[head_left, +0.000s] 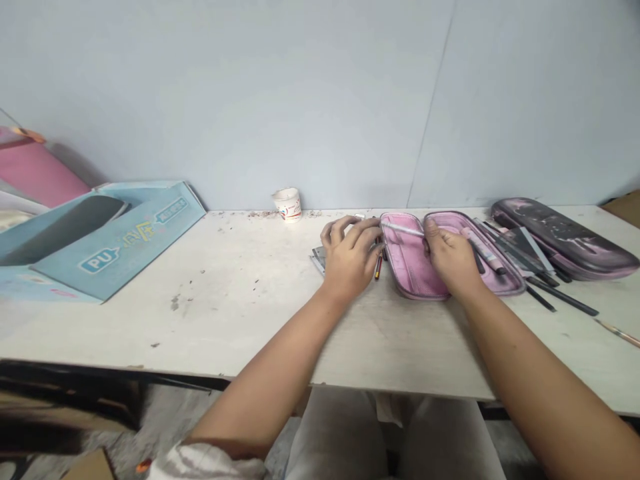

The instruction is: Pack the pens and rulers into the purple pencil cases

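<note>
An open pink pencil case lies on the white table, both halves spread flat. A thin white pen crosses its left half, with one end at the fingertips of my left hand and the other at my right hand. My left hand rests beside the case's left edge, fingers curled over some pens and small flat items. My right hand sits on the middle of the case, fingers bent around the pen's end. A pink-and-grey pen lies in the right half.
A dark pencil case lies at the right, with several dark pencils scattered beside it. A small white cup stands by the wall. A light blue cardboard box lies at the left. The wall is close behind.
</note>
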`<state>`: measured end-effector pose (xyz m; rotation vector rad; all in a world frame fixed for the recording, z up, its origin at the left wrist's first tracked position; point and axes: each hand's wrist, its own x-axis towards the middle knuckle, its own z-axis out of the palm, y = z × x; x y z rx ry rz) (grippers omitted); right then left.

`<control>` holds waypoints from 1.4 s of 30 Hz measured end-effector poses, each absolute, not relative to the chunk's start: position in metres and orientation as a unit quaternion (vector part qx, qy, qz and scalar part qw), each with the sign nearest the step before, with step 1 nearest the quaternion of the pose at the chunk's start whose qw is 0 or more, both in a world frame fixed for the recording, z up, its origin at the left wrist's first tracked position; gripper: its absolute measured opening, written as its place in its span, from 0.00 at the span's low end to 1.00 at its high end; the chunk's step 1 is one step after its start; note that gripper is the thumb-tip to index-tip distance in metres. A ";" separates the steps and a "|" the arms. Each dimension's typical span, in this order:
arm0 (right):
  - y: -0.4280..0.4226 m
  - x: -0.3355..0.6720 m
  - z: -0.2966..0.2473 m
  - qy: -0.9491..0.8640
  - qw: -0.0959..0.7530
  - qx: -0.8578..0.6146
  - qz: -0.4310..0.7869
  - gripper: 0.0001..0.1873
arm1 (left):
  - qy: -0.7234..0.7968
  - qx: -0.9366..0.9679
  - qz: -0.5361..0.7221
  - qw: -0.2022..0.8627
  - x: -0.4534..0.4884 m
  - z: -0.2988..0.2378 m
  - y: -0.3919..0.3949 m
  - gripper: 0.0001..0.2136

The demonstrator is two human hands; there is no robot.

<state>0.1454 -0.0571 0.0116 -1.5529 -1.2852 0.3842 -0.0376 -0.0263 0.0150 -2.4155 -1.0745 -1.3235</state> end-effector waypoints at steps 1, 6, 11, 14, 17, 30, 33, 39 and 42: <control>-0.058 0.145 0.013 -0.524 0.550 -0.631 0.158 0.29 | -0.360 -0.809 -0.457 0.081 -0.036 0.015 -0.028 0.09; -0.064 0.131 0.016 -0.600 0.548 -0.559 0.165 0.27 | -0.363 -0.811 -0.445 -0.114 -0.027 0.014 -0.031 0.13; -0.062 0.119 0.009 -0.681 0.452 -0.559 0.141 0.21 | -0.327 -0.759 -0.450 -0.338 -0.023 0.010 -0.025 0.15; -0.051 0.128 0.001 -0.635 0.509 -0.554 0.177 0.09 | -0.382 -0.733 -0.473 -0.305 -0.025 0.011 -0.023 0.13; -0.039 0.141 -0.003 -0.546 0.609 -0.518 0.249 0.11 | -0.429 -0.759 -0.456 -0.178 -0.029 0.013 -0.024 0.09; -0.039 0.147 0.012 -0.451 0.763 -0.382 0.261 0.09 | -0.339 -0.890 -0.301 -0.032 -0.025 0.004 -0.034 0.07; -0.041 0.146 0.012 -0.465 0.752 -0.394 0.249 0.08 | -0.337 -0.890 -0.306 -0.036 -0.025 0.005 -0.033 0.07; -0.045 0.146 0.016 -0.467 0.740 -0.441 0.200 0.07 | -0.329 -0.892 -0.307 -0.049 -0.024 0.005 -0.032 0.07; -0.044 0.146 0.013 -0.476 0.733 -0.411 0.259 0.08 | -0.323 -0.894 -0.308 -0.046 -0.026 0.005 -0.032 0.07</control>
